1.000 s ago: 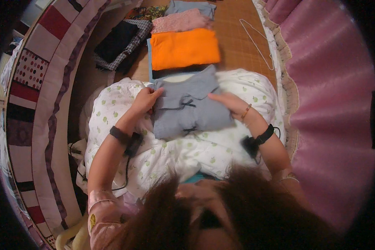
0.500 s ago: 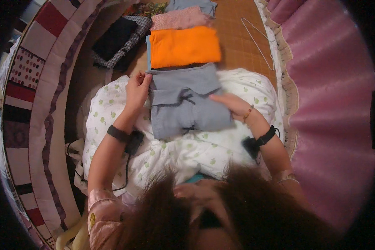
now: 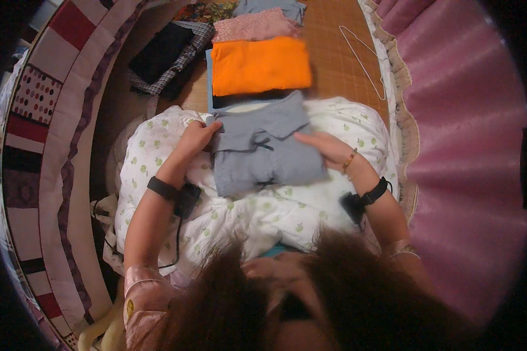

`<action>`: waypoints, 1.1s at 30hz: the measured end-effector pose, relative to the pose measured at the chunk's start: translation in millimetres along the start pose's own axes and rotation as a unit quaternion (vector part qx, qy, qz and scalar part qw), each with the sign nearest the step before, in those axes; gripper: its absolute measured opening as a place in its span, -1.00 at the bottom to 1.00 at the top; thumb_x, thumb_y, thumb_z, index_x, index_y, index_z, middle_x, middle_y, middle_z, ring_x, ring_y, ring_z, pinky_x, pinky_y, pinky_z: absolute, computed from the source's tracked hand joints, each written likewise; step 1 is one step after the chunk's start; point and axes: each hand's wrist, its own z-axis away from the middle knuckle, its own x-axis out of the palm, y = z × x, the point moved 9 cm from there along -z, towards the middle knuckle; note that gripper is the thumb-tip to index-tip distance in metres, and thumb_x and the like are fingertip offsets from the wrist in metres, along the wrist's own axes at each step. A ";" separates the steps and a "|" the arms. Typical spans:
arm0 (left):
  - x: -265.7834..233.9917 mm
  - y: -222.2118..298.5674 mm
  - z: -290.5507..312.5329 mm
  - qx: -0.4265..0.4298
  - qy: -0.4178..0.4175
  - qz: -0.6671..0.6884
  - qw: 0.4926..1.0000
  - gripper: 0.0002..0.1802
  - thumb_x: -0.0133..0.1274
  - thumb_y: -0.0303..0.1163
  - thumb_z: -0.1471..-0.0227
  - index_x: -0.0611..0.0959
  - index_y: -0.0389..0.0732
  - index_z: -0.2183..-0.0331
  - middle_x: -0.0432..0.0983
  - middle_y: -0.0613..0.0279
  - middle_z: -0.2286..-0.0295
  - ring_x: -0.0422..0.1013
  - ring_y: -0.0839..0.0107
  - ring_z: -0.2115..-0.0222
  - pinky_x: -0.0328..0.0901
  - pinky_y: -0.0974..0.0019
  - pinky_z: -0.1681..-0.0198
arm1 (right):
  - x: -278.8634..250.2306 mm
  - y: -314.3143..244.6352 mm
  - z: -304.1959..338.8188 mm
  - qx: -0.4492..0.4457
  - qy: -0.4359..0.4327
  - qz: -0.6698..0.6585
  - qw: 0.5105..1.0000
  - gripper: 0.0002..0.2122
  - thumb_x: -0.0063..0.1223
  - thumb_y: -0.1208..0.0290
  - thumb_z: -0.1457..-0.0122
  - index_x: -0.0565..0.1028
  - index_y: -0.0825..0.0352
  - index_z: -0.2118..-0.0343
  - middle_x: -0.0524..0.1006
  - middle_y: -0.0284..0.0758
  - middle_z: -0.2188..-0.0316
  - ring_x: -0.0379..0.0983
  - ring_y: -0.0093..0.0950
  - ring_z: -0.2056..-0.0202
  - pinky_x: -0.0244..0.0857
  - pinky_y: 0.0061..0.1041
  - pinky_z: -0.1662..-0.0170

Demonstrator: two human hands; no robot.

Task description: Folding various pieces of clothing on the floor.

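A folded grey garment (image 3: 263, 167) with dark little bows lies in front of me on a white quilt (image 3: 252, 222) printed with green shapes. At its upper left edge my left hand (image 3: 199, 136) pinches the cloth, thumb on top. My right hand (image 3: 329, 149) grips the right edge, its fingers partly hidden. The far edge of the garment is slightly lifted and slanted, and pale cloth shows under it. Just beyond sits a folded bright orange garment (image 3: 260, 67) on top of dark and light blue cloth.
Farther back lie a folded pink garment (image 3: 255, 24) and another grey-blue piece (image 3: 275, 8). Black folded clothing (image 3: 161, 52) rests on checked cloth (image 3: 196, 44) at the far left. A white wire hanger (image 3: 363, 61) lies at right, near a pink curtain (image 3: 457, 146).
My left hand has moved down and slightly right along the grey garment's left edge. The garment's upper edge has tilted, uncovering dark and pale cloth behind it. My right hand stays put.
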 end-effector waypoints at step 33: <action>108.0 23.1 80.5 -0.035 -0.331 0.155 0.930 -0.18 0.27 -0.36 0.04 0.20 -0.46 -0.12 0.46 0.05 0.16 0.48 0.42 0.42 0.44 0.41 0.32 | -58.2 -4.3 73.9 -0.102 0.141 0.206 0.963 -0.44 0.18 0.18 -0.13 0.35 0.49 -0.07 0.49 -0.23 0.04 0.42 -0.47 0.08 0.31 -0.50 0.00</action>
